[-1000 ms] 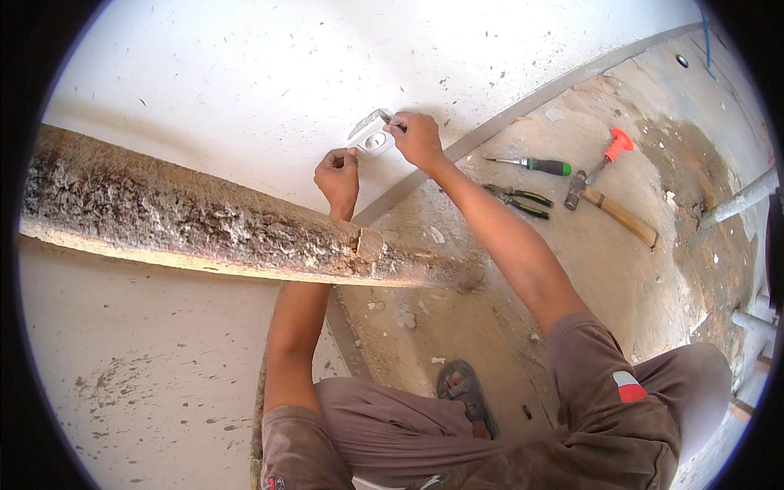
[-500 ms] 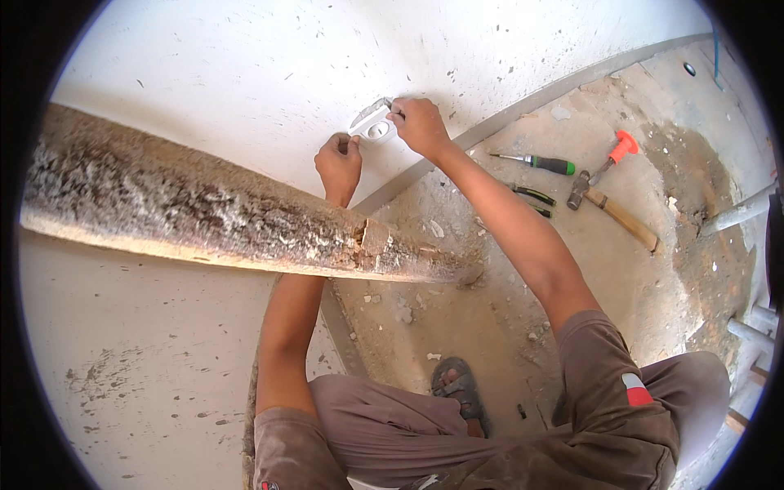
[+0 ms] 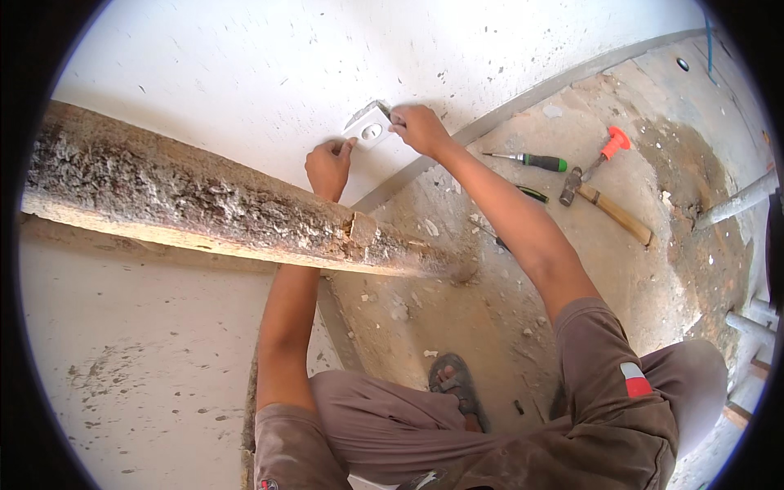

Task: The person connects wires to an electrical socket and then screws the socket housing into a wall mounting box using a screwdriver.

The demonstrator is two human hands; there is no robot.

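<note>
A white wall socket (image 3: 371,131) with a round outlet sits low on the white wall, over a rough-edged cutout that shows along its upper side. My left hand (image 3: 328,169) grips its lower left edge, the thumb against the plate and the other fingers curled. At the right edge, my right hand (image 3: 419,129) holds the socket between thumb and bent fingers. What lies behind the plate is hidden.
A rough wooden pole (image 3: 204,192) slants across, above my left forearm. On the dusty floor right of my right arm lie a green-and-black screwdriver (image 3: 543,162), a wooden-handled hammer (image 3: 614,214), a chisel with red guard (image 3: 616,142) and partly hidden green-and-black-handled pliers (image 3: 532,193).
The socket plate has turned to lie flatter toward the wall, and its face now shows more. Both hands keep their places at its edges. The whole view has shifted slightly.
</note>
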